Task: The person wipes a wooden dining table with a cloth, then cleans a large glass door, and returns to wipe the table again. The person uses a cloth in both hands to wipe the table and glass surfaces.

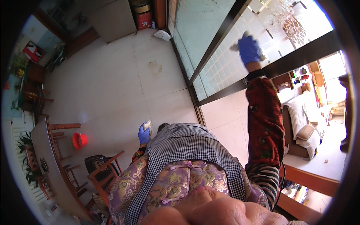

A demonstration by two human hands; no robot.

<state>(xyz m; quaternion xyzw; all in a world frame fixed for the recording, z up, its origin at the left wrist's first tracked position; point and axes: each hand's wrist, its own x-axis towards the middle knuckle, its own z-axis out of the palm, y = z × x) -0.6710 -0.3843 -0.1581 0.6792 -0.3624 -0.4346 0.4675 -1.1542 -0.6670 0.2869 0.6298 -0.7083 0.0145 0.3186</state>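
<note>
My right hand (pixel 249 50), in a blue glove, reaches up against the patterned glass pane (pixel 225 60) of a dark-framed sliding door. A greyish cloth (pixel 262 55) shows at both sides of the glove, pressed between hand and glass. My left hand (pixel 144 135), also blue-gloved, hangs low beside my checked apron (pixel 180 143) and is closed around a crumpled pale cloth (pixel 147 127).
A red bucket (pixel 80 140) stands on the tiled floor at the left, near a long table (pixel 53 166) and wooden chairs (pixel 105 174). The door's dark frame (pixel 298 54) crosses at the right. Beyond it is a sofa (pixel 298 132). White debris (pixel 163 35) lies by the door track.
</note>
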